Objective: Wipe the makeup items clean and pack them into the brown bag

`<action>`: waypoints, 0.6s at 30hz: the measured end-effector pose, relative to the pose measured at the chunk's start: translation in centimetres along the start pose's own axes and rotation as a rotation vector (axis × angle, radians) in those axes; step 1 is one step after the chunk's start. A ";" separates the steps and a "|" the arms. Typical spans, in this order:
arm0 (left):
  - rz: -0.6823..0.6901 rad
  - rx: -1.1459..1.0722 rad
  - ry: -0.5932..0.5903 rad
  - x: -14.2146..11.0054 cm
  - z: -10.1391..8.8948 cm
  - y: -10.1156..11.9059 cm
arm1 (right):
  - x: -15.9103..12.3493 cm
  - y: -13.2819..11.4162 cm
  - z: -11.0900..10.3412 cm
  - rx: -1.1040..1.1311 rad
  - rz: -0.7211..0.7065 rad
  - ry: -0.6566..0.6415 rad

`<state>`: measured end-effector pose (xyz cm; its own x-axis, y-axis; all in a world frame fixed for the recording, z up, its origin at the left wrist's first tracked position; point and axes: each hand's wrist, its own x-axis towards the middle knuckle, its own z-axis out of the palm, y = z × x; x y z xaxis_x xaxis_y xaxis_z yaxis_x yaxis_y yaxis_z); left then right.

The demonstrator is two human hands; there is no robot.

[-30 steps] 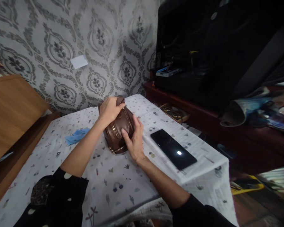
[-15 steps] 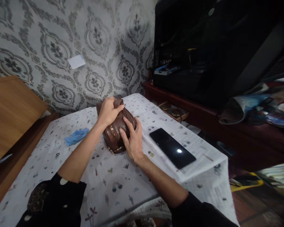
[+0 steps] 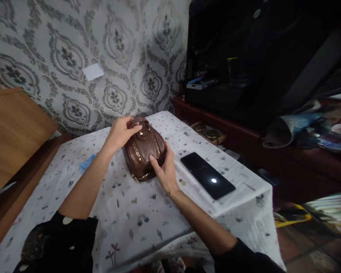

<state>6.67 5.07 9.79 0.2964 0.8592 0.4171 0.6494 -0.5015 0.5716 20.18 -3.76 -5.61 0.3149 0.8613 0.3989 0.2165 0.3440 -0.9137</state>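
A brown leather handbag [image 3: 146, 148] with gold zippers rests on the patterned white tablecloth [image 3: 142, 235]. My left hand [image 3: 119, 132] is closed at the bag's top left, thumb and fingers at the dark flap or strap by a round gold-studded tab [image 3: 141, 134]. My right hand [image 3: 167, 171] grips the bag's lower right side, its thumb on the front and its fingers round the edge, partly hidden. A black smartphone [image 3: 206, 174] lies flat to the right of the bag. Behind my left forearm, a blue cloth [image 3: 86, 165] is partly covered.
A large black television [image 3: 230, 49] stands at the right on a dark red cabinet [image 3: 179, 108]. Beside the table is a small open box [image 3: 208, 131] with glasses. A wooden panel [image 3: 17, 129] borders the left side, and patterned wallpaper [image 3: 68, 87] closes off the back.
My left hand has shifted left, uncovering the gold-studded tab. My right hand has slid from the bag's front to its lower right side. More of the bag's front shows now.
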 end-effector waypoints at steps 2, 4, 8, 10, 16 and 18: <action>-0.032 0.037 -0.011 -0.7 -1.0 -0.3 | 0.0 0.1 0.1 -0.014 -0.018 0.011; -0.056 0.087 -0.006 -1.4 -1.6 -0.4 | 0.0 0.2 0.2 -0.027 -0.034 0.028; -0.046 0.208 0.035 -2.1 -1.9 -0.3 | 0.1 0.1 0.2 -0.014 -0.029 0.030; -0.039 0.224 0.067 -2.3 -1.7 -0.5 | 0.1 0.1 0.2 -0.002 -0.019 0.024; -0.027 0.082 0.125 -2.6 -1.2 -1.1 | 0.2 0.3 0.2 -0.013 -0.036 0.022; 0.047 0.119 0.149 -3.1 -1.0 -0.8 | 0.2 0.3 0.3 -0.015 -0.040 0.025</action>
<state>4.52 2.71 8.73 0.2271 0.8059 0.5467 0.7182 -0.5177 0.4649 20.06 -3.34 -5.85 0.3288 0.8373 0.4369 0.2427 0.3722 -0.8959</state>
